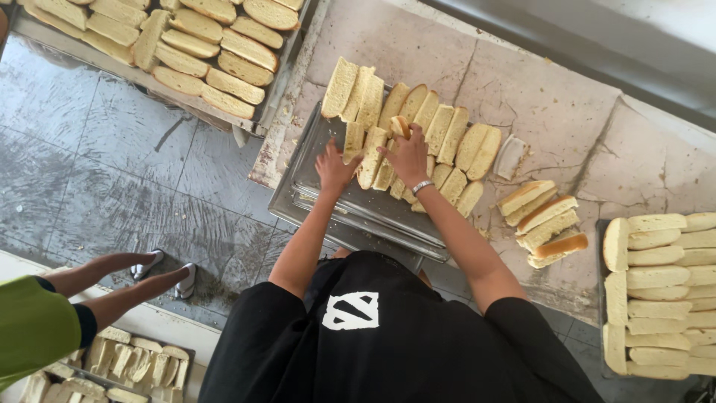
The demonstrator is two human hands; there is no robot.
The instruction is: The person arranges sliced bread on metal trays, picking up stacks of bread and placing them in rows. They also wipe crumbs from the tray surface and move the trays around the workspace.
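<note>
Fingers spread wide on the left hand [333,169], pressing flat on a bread slice [353,139] at the left end of the metal tray [317,160]; right hand [408,155] fingers curled onto a slice [400,126] in the upright row [432,130] mid-tray. Stack of trays on the cracked counter [567,127], a loose pile of slices [543,221] near its front edge. Farther out, filled trays at the right edge [660,291] and upper left [186,45]

Grey tiled floor [112,149] with scuffed streaks, cracked stone worktop [567,127], bright daylight along the top edge
</note>
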